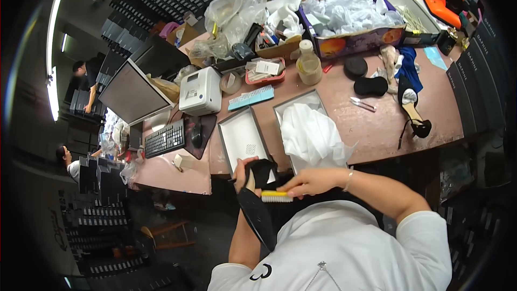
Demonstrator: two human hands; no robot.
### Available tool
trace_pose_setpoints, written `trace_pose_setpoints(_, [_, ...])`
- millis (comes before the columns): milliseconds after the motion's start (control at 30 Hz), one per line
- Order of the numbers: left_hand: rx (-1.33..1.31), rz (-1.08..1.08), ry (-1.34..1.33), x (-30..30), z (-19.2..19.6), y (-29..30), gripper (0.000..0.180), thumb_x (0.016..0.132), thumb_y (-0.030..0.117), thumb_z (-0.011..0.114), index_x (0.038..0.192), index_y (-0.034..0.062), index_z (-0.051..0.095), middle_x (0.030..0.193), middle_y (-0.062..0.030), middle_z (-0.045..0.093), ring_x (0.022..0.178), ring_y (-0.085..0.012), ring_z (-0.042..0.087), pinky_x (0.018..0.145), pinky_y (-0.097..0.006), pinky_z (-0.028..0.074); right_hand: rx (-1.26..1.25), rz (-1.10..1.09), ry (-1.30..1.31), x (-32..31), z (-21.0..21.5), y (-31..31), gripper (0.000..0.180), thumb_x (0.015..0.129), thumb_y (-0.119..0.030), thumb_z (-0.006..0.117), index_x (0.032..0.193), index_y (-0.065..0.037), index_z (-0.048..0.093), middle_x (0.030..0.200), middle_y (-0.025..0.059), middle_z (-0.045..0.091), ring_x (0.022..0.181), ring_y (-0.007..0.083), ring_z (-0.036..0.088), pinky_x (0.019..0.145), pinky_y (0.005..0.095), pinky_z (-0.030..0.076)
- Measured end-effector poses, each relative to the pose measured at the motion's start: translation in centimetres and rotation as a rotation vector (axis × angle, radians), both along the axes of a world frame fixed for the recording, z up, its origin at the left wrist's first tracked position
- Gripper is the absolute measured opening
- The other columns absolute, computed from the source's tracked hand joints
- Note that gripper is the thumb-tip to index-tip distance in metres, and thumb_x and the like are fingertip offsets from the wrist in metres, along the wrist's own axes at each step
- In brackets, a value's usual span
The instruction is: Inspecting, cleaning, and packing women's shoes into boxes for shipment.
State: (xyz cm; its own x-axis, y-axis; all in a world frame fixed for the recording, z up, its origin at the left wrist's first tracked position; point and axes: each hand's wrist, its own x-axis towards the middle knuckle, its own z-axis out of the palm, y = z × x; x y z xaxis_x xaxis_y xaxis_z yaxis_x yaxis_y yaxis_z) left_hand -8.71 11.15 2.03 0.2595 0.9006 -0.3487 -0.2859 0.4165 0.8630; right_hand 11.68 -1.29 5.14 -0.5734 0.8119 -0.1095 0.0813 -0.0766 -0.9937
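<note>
My left hand [242, 172] is wrapped round a black shoe [258, 216], which it holds upended in front of my body with the dark sole showing. In my right hand [308, 181] is a small brush [276, 196] with a yellow back and pale bristles, close beside the shoe; whether the bristles touch it I cannot tell. Just beyond my hands lies a shallow grey-edged box part [235, 133], white inside. To its right, white tissue paper [309, 134] fills an open shoebox [319, 99]. A second black high-heeled shoe [412, 112] rests on the table at the right.
A keyboard [164, 139], mouse [197, 136], monitor [133, 94] and white printer [200, 91] occupy the left side. Behind are a plastic bottle [308, 67] and a purple carton [361, 43] of crumpled paper. A small knife [363, 104] lies mid-table; dark shoeboxes [476, 83] stand at right.
</note>
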Motion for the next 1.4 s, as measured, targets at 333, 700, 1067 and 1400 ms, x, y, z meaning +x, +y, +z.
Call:
trace_pose_setpoints(333, [-0.169,0.060,-0.396,-1.4,-2.1,3.1,0.050,0.098,0.043,0.047,0.091,-0.0022,0.066,0.087,-0.0139,0.069,0.083,-0.0250,0.067,0.081,-0.037,0.055,0.161,-0.145,-0.034,1.8,4.1,-5.2,0.041,0.093,-0.022,0.062,0.132,-0.008,0.056,0.092,0.0069,0.068,0.077,0.0130,0.059,0.075,0.0279,0.049])
trace_pose_setpoints(700, [-0.692,-0.140,-0.884,1.5,1.5,-0.3,0.060,0.087,0.056,0.053,0.096,-0.0023,0.062,0.097,-0.0176,0.065,0.101,-0.0324,0.061,0.093,-0.051,0.049,0.694,-0.991,-0.765,6.5,4.1,-2.8,0.072,0.074,-0.019,0.079,0.134,0.000,0.045,0.131,0.0250,0.048,0.121,0.0406,0.047,0.103,0.0450,0.038])
trace_pose_setpoints(1067, [-0.489,0.201,-0.313,0.3,0.8,-1.4,0.061,0.090,0.059,0.043,0.112,0.0042,0.058,0.111,-0.0160,0.063,0.107,-0.0349,0.059,0.096,-0.051,0.045,0.177,-0.388,-0.164,-3.3,5.3,-5.9,0.034,0.093,-0.021,0.061,0.120,-0.001,0.057,0.080,0.0128,0.066,0.071,0.0180,0.066,0.069,0.0339,0.052])
trace_pose_setpoints(1400, [-0.763,-0.112,-0.288,-3.2,-4.2,0.5,0.070,0.088,0.064,0.050,0.106,-0.0030,0.054,0.097,-0.0165,0.059,0.095,-0.0323,0.058,0.088,-0.046,0.050,0.126,-0.413,0.094,-1.4,6.3,-5.3,0.040,0.091,-0.020,0.066,0.128,-0.006,0.057,0.106,0.0083,0.064,0.092,0.0141,0.063,0.082,0.0280,0.050])
